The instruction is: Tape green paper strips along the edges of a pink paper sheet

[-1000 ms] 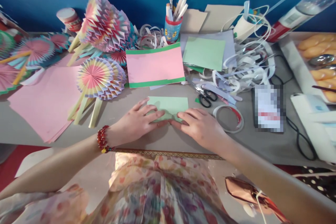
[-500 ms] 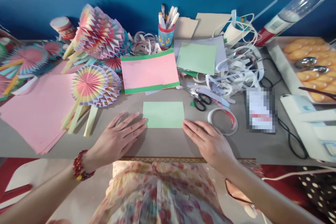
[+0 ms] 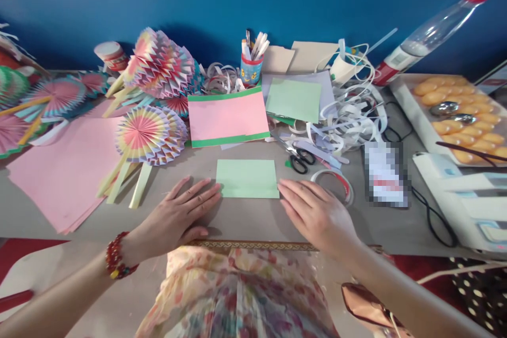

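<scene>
A small light green paper rectangle (image 3: 247,177) lies on the grey table in front of me, with a crease line running along its near edge. My left hand (image 3: 186,208) rests flat with fingers spread, its fingertips at the paper's left edge. On the other side, my right hand (image 3: 317,211) lies with fingers stretched out, the tips close to the lower right corner. Whether those tips touch the paper I cannot tell. Neither hand grips anything. Black-handled scissors (image 3: 299,158) and a tape roll (image 3: 347,190) are just beyond my right hand.
Behind the paper sits a pink card with green borders (image 3: 228,119). Folded paper fans (image 3: 140,134) and pink sheets (image 3: 67,169) lie left. A pen cup (image 3: 251,69), white paper strips (image 3: 356,116), a bottle (image 3: 431,37) and a food tray (image 3: 428,137) stand farther back and right.
The view has tilted up slightly. My right fingertips have shifted a little off the green paper's right edge, and a crease strip now shows along its near side. My left hand stays put.
</scene>
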`<state>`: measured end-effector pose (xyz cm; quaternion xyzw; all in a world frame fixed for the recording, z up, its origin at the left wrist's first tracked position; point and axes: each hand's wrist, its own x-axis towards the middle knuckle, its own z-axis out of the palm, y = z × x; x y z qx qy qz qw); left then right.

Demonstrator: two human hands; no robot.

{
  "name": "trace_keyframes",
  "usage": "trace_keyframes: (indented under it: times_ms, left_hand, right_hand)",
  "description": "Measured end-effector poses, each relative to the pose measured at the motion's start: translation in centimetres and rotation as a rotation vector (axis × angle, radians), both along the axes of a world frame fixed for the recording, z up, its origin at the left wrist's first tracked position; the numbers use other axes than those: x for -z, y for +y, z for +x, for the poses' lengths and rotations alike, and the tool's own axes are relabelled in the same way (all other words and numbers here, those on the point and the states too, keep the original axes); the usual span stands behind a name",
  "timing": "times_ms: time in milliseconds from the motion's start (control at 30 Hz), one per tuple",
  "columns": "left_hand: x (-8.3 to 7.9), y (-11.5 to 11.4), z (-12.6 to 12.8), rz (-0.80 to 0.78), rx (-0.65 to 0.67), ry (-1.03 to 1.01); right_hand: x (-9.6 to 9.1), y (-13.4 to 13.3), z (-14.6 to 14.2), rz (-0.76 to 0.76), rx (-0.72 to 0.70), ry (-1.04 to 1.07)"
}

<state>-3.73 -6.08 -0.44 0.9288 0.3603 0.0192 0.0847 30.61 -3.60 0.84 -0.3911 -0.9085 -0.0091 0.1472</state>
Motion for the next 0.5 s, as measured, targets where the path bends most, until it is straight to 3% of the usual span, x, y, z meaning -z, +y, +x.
trace_keyframes:
  times_ms: [133,267,367,433,500]
  left_hand:
    - [-0.2,-0.1,0.3,-0.019,-0.043,-0.101]
    - [-0.8,-1.3,0.6,-0.020,-0.309,-0.391]
    - [-1.6,-2.3,1.8,-0.225,-0.481,-0.620]
    - [-2.1,-2.4,3.1,-0.438,-0.454,-0.708]
    - [-2.5,-2.0,4.8,-0.499,-0.409,-0.766]
  right_hand:
    - [-0.5,1.1,-2.9,-0.111,-0.063,-0.059]
    - [0.2,1.5,-3.8,-0.210,-0.046,0.039]
    - [0.6,0.7,-3.9,-0.337,0.003,0.283]
    - [0.4,-0.2,-4.5,-0.433,0.026,0.426]
    - [0.0,-1.1,-5.6,-0.495,0.011,0.484]
